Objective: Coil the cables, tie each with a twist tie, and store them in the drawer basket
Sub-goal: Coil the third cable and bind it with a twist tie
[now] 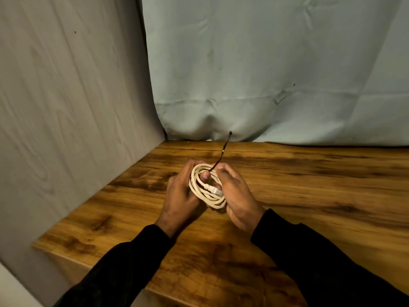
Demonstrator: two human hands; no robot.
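Above the wooden table (309,196), the white cable coil (207,187) is gripped between left hand (179,191) and right hand (236,196), black twist tie (223,151) pinched at the right fingertips, pointing up and away.

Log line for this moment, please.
stage: tying | left hand: holds white cable coil | right hand: pinches black twist tie at coil | over table | basket: unseen

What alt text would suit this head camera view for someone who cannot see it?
Two hands, left hand and right hand, hold a coiled white cable above a wooden table, with a thin black twist tie sticking up from the coil. Pale cloth hangs behind.
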